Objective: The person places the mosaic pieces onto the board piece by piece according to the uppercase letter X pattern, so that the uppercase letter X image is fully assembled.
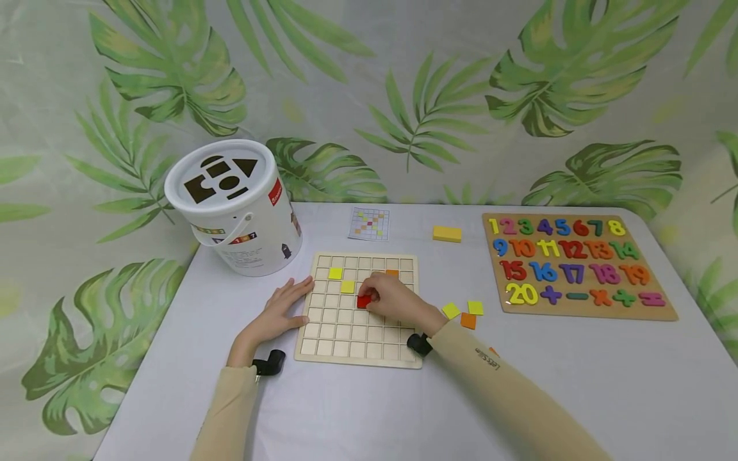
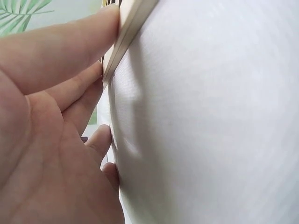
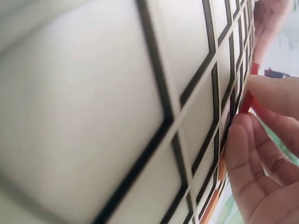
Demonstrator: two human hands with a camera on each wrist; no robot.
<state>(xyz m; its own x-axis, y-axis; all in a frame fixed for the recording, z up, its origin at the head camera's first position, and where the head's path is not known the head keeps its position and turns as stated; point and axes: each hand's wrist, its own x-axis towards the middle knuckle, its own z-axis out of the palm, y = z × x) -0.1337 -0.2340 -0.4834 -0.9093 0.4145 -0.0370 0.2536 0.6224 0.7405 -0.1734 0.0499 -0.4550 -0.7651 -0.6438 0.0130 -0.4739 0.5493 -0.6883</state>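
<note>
A white bucket with dark shape cut-outs in its lid stands beyond the left hand and to its left. The left hand is spread, its fingers extended and holding nothing, with fingertips and thumb touching the near side edge of a wooden grid board. On the board, to the right of that hand's fingertips, lie two yellow tiles, set diagonally. Next comes a red tile, pinched between the thumb and fingers of the right hand over the board's middle; whether it sits flat in a square I cannot tell. A printed grid card lies well beyond the right hand, and an orange tile, partly hidden, is on the board just past its knuckles. Farther off and to the right is a yellow block. Beside the right wrist lie loose yellow and orange tiles; well to the right of them is a number board with coloured numerals and signs.
</note>
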